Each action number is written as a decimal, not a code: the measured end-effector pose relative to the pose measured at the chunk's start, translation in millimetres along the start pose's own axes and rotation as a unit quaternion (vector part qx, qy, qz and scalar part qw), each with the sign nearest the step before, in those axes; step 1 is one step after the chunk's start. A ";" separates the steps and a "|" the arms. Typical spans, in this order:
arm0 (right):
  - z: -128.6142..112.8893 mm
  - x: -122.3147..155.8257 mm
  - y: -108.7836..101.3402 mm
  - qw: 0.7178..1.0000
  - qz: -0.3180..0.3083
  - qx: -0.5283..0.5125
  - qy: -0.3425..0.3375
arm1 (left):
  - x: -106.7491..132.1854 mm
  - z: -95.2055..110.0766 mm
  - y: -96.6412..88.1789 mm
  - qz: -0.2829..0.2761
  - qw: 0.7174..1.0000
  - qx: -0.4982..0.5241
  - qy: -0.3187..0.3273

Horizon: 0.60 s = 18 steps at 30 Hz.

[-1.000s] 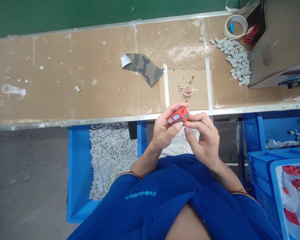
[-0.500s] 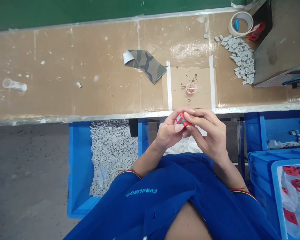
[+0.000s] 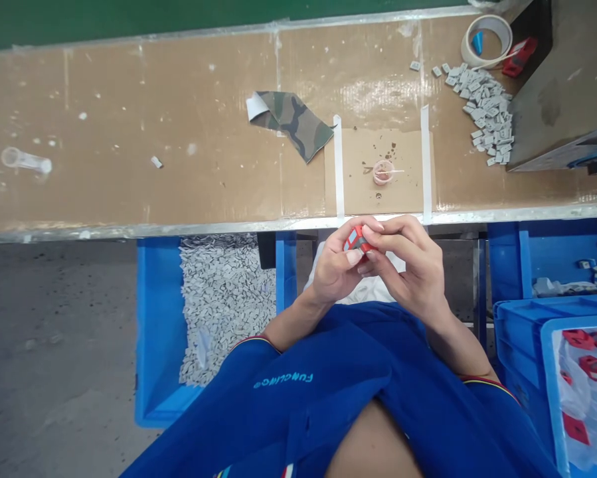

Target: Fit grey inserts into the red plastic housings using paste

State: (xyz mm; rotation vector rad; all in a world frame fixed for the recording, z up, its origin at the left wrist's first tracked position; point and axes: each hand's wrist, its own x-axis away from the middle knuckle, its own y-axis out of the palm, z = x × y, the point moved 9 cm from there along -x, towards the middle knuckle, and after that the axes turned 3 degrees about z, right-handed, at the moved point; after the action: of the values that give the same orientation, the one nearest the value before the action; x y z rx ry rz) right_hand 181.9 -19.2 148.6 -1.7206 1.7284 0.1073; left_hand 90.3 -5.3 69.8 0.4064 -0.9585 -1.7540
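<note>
A small red toy car with grey parts is held just in front of the bench edge. My left hand grips it from the left, thumb below and fingers curled over the far side. From the right, my right hand pinches the car's other end between thumb and fingertips. Fingers cover much of the car. On the bench beyond the hands stands a small pinkish cup with a thin white stick across it. Dark crumbs and a small round metal piece lie around the cup.
A camouflage cloth lies left of the cup. Grey pieces, a tape roll and another red car sit at the right. Below are a blue bin of grey pieces and a blue crate with red parts.
The hands and the red toy car have shifted very slightly left against the bench. Both hands keep their hold on it. The whole view has moved a little.
</note>
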 end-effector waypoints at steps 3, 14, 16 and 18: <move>-0.6 0.5 2.5 1.000 0.006 0.000 -0.003 | 1.6 0.4 -3.8 0.012 1.000 -0.010 0.000; -4.6 -3.1 5.0 1.000 0.018 0.013 -0.003 | -5.9 -9.8 -15.0 -0.023 0.997 -0.026 -0.065; -6.3 -2.6 5.2 1.000 0.017 0.019 -0.003 | -5.2 -10.4 -16.3 -0.020 0.997 -0.020 -0.068; -7.1 -2.2 6.2 1.000 0.006 0.020 -0.003 | -4.4 -11.2 -17.1 -0.016 0.997 -0.016 -0.071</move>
State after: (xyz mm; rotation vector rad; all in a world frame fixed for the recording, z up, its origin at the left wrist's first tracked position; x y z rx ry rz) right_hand 173.1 -20.1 152.7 -1.6787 1.7253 0.0836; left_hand 88.7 -3.6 49.0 0.2811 -1.0277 -1.8453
